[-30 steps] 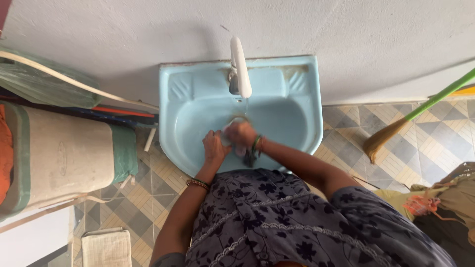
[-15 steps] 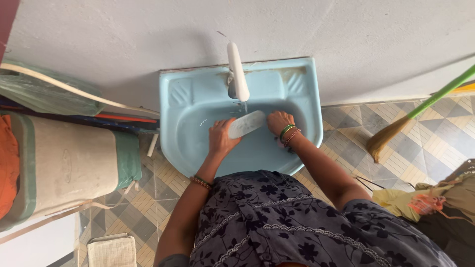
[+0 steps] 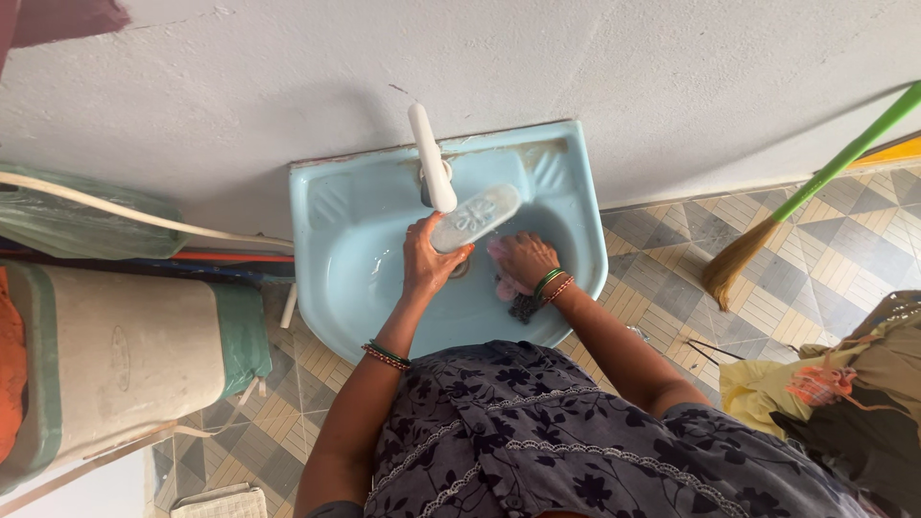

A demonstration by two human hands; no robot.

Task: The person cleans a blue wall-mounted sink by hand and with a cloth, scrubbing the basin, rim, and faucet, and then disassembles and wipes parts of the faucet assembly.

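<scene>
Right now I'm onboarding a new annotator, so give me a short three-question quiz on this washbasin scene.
1. Which hand holds the pale oblong object up by the white tap?
2. True or false: the right hand is down inside the blue basin.
3. What leans against the wall to the right of the basin: A) a mop, B) a broom, C) a ladder?

Key:
1. The left hand.
2. True.
3. B.
</scene>
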